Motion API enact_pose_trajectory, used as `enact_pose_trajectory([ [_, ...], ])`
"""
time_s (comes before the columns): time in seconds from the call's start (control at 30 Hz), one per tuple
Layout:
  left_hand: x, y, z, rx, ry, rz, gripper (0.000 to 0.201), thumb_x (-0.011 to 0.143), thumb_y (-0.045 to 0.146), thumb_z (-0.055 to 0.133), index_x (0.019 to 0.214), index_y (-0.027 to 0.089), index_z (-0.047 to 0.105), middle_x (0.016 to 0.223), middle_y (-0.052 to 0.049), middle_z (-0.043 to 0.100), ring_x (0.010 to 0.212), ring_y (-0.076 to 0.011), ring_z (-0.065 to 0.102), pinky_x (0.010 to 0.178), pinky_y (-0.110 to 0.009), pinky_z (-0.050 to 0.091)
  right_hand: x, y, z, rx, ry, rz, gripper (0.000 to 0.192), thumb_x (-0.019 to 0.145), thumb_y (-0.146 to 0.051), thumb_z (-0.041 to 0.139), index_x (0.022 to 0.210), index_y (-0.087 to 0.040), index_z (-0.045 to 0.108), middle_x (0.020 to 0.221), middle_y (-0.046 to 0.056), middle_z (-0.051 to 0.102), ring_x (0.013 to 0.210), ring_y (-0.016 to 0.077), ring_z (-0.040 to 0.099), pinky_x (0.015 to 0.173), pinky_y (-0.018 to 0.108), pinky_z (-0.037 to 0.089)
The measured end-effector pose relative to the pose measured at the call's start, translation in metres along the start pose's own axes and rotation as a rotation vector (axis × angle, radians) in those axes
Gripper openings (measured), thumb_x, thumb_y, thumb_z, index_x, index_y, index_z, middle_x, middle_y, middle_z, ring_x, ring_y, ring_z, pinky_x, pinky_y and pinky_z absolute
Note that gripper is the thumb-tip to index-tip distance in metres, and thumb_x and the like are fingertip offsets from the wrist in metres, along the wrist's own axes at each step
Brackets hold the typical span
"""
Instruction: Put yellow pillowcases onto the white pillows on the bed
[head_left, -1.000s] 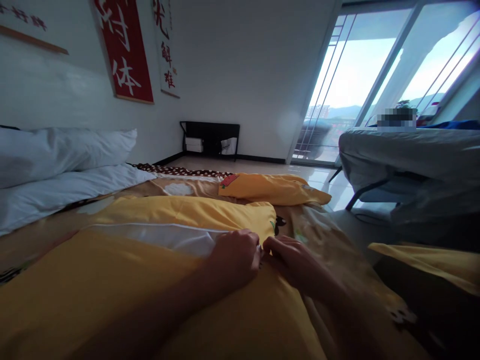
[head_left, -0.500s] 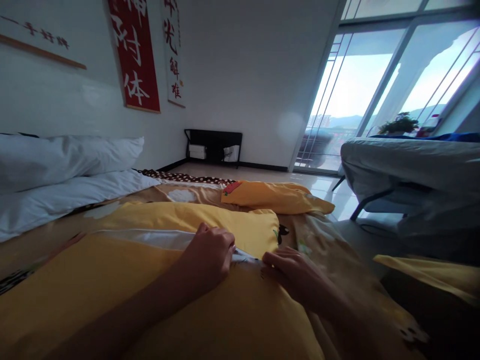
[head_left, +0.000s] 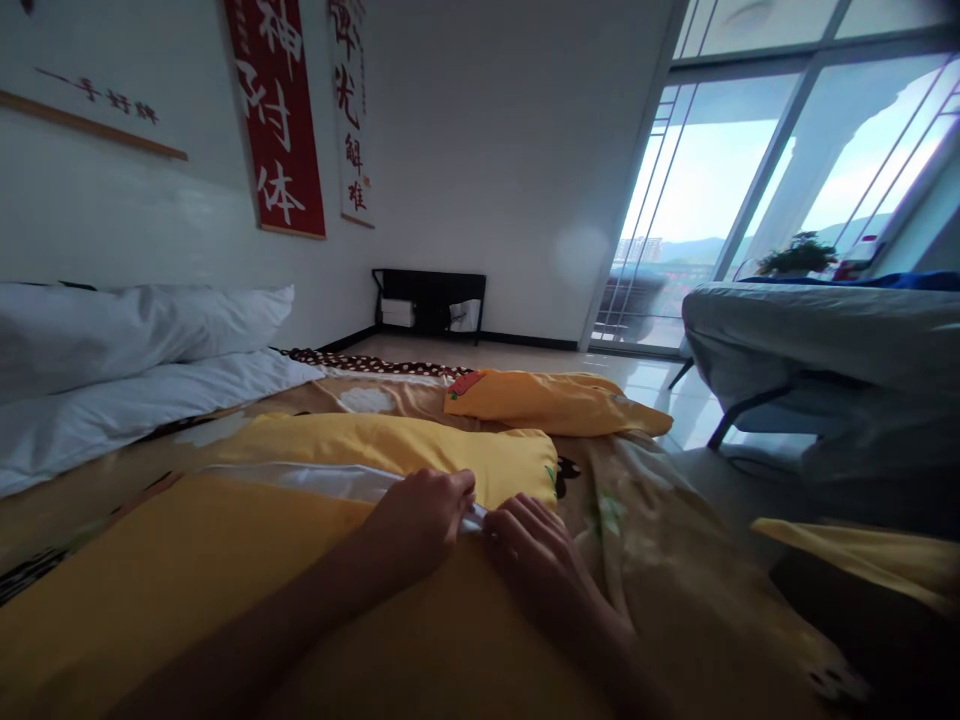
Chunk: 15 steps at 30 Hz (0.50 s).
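- While white pillows (head_left: pixel 142 335) lie leftmost, the yellow pillowcase (head_left: pixel 247 550) spreads in front, white fabric (head_left: pixel 322 481) showing in its opening.
- Left hand (head_left: pixel 424 515): fingers gripping the opening's edge.
- Right hand (head_left: pixel 534 540): fingers pinching it just beside.
- Orange pillow (head_left: pixel 559 403) beyond.

Left hand (head_left: pixel 424 522), right hand (head_left: pixel 531 548) and forearms (head_left: pixel 319 600) are bare.

On the wall (head_left: pixel 495 130), the left scroll (head_left: pixel 97 105) reads 一手好牌 in dark characters. The red scroll (head_left: pixel 277 130) shows 神附体 in white. The narrow scroll (head_left: pixel 352 130) shows 光解难; its small side column is too small to read.
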<state>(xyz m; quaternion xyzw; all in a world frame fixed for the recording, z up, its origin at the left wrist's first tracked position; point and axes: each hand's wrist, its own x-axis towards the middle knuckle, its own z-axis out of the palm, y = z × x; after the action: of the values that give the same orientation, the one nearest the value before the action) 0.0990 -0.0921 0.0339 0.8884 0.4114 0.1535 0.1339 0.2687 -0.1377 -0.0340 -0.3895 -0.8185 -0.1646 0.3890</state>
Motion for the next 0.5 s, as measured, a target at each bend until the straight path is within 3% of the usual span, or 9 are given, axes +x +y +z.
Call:
enact_pose_trajectory([
  [0.23,-0.002,-0.015,-0.005,-0.024,-0.159,0.053,0.023,0.089,0.027,0.043,0.070,0.016,0.046,0.067,-0.001,0.052,0.062,-0.0108,0.045,0.057,-0.025,0.024,0.002,0.000,-0.013,0.045,-0.116,-0.136,0.027,0.097,-0.012,0.033,0.074,-0.017,0.045,0.070,0.002,0.049,0.066,0.0132,0.037,0.062,0.027,0.028],
  [0.5,-0.011,-0.008,-0.015,0.102,-0.112,-0.081,0.023,0.090,0.031,0.041,0.075,0.017,0.051,0.066,-0.002,0.052,0.059,-0.0117,0.043,0.055,-0.027,0.021,0.000,0.000,-0.017,0.073,-0.166,-0.105,0.023,0.096,-0.010,0.034,0.078,-0.017,0.045,0.073,0.002,0.049,0.067,0.0132,0.038,0.061,0.025,0.028],
])
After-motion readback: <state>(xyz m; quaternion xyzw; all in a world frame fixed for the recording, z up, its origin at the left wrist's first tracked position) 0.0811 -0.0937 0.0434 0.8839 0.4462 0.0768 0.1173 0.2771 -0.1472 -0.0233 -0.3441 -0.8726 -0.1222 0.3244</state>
